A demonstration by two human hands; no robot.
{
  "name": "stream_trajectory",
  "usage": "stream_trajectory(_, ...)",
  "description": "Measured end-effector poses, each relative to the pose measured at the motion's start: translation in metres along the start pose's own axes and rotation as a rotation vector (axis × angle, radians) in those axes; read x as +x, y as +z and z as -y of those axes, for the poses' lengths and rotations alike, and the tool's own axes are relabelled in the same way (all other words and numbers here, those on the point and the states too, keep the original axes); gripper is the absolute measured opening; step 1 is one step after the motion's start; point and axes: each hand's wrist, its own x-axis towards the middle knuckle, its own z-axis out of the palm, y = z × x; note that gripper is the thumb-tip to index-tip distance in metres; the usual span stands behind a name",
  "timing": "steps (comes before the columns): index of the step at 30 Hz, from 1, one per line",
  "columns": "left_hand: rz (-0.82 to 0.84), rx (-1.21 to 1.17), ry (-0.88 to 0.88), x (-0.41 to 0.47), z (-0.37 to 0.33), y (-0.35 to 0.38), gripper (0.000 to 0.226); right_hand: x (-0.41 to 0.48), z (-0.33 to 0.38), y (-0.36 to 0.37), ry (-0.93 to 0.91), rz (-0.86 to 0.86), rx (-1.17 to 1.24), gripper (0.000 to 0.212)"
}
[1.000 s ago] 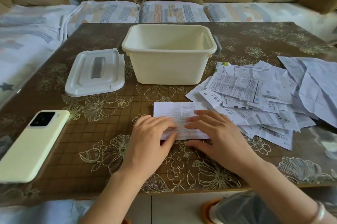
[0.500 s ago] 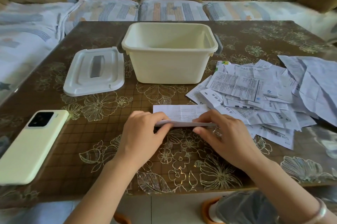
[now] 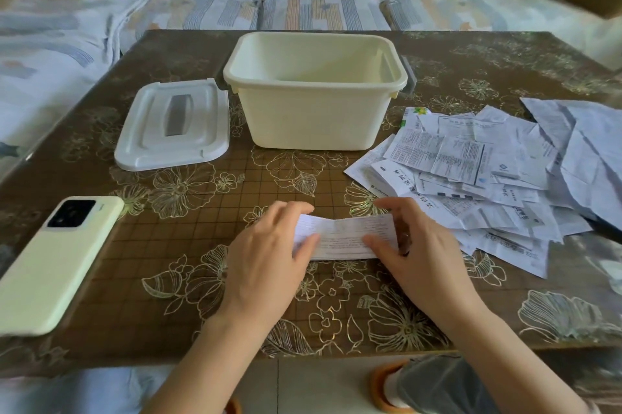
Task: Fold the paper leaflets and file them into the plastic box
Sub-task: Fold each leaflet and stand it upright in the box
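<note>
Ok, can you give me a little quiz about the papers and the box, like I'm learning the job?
1. True or false: the lid is on the plastic box.
2. What do the left hand and the right hand hold between them? A) a phone B) a folded leaflet C) a cushion
3. Fill the gap: as the person sees it, the pile of loose leaflets lies to the ___ of the box.

Key: 1. False, the lid lies flat beside the box. 2. B. 3. Right.
</note>
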Motion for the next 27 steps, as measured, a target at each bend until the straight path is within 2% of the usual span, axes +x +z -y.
stream_trajectory(4,-0.013,0.108,0.016,0.001,0.000,0.000,0.055,0.003,0.002,0.000,-0.047,-0.002,-0.058,0.041)
stream_trajectory(8,-0.033,0.154,0.135,0.000,-0.006,0.002,0.035,0.006,0.004,-0.001,-0.054,0.028,-0.139,0.039)
stream_trajectory(11,-0.021,0.050,0.159,-0.003,-0.004,0.006,0.023,0.009,0.008,-0.004,-0.073,0.073,-0.241,0.032)
stream_trajectory(13,-0.001,-0.056,0.123,-0.003,0.000,0.007,0.016,0.015,0.014,-0.008,-0.051,0.131,-0.314,0.030)
stream_trajectory(16,0.069,-0.197,0.037,-0.004,0.002,0.006,0.027,0.030,0.021,-0.015,0.052,0.266,-0.361,0.044)
stream_trajectory(19,0.097,-0.167,0.034,-0.003,0.000,0.004,0.037,0.047,0.028,-0.019,0.131,0.408,-0.391,0.056)
stream_trajectory(22,0.115,-0.142,0.044,-0.002,-0.001,0.004,0.043,0.058,0.033,-0.020,0.160,0.493,-0.446,0.052)
stream_trajectory(25,0.143,-0.134,0.056,0.001,-0.001,0.002,0.041,0.059,0.033,-0.021,0.106,0.458,-0.459,0.044)
stream_trajectory(27,0.181,-0.114,0.067,0.003,-0.001,-0.001,0.039,0.056,0.032,-0.024,0.126,0.379,-0.254,0.043)
